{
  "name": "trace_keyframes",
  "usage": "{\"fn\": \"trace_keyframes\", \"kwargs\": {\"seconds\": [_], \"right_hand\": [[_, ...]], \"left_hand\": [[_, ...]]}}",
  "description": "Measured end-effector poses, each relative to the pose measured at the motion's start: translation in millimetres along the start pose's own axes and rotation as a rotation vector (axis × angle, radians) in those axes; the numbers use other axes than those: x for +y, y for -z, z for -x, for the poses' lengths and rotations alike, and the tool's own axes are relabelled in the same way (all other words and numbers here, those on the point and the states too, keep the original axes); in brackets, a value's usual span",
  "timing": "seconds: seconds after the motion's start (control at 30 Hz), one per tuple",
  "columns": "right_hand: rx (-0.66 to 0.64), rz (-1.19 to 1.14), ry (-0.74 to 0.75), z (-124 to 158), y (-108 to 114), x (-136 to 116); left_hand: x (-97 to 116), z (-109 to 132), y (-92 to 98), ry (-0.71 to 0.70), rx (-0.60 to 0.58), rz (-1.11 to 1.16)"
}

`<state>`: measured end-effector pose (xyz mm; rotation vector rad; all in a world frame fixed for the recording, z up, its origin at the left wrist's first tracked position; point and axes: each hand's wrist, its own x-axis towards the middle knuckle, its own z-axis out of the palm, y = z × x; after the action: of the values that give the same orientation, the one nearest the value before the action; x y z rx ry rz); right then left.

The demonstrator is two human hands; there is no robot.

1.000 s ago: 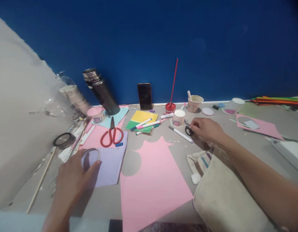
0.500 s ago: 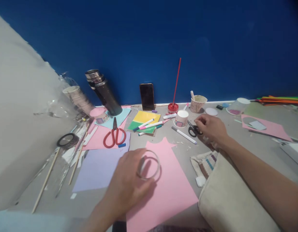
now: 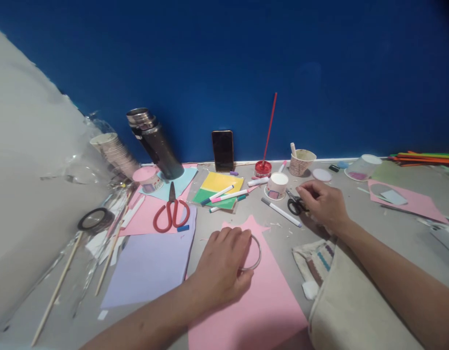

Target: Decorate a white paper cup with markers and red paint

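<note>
My left hand (image 3: 224, 265) is closed round a thin grey ring (image 3: 259, 253), at the upper part of a pink paper sheet (image 3: 253, 301) whose top edge is cut jagged. Beyond the sheet, on the right, my right hand (image 3: 324, 204) has its fingers pinched together just beside small black-handled scissors (image 3: 295, 206); whether anything is between the fingertips is hidden. A grey marker (image 3: 282, 212) and an upturned paper cup (image 3: 277, 183) are left of the scissors. Purple paper (image 3: 147, 267) lies left of my left hand.
Red-handled scissors (image 3: 171, 214), a dark flask (image 3: 161, 150), stacked cups (image 3: 115, 151) and black tape (image 3: 95, 219) are on the left. At the wall stand a phone (image 3: 223, 150) and a patterned cup (image 3: 302, 163). A cream cloth bag (image 3: 355, 301) lies under my right forearm.
My left hand has moved right and slightly up with the ring, its back now turned more upward. My right hand stays beside the black scissors. The view has shifted slightly.
</note>
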<state>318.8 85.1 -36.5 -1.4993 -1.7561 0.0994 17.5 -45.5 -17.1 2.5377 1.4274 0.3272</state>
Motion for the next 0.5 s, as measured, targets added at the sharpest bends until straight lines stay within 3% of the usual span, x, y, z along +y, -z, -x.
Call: {"fn": "trace_keyframes", "kwargs": {"seconds": [0.23, 0.5], "right_hand": [[-0.056, 0.022, 0.064, 3, 5, -3], [-0.429, 0.207, 0.118, 7, 3, -18]], "left_hand": [[1, 4, -2.5, -0.025, -0.009, -0.003], [-2, 3, -8.9, -0.033, -0.007, -0.040]]}}
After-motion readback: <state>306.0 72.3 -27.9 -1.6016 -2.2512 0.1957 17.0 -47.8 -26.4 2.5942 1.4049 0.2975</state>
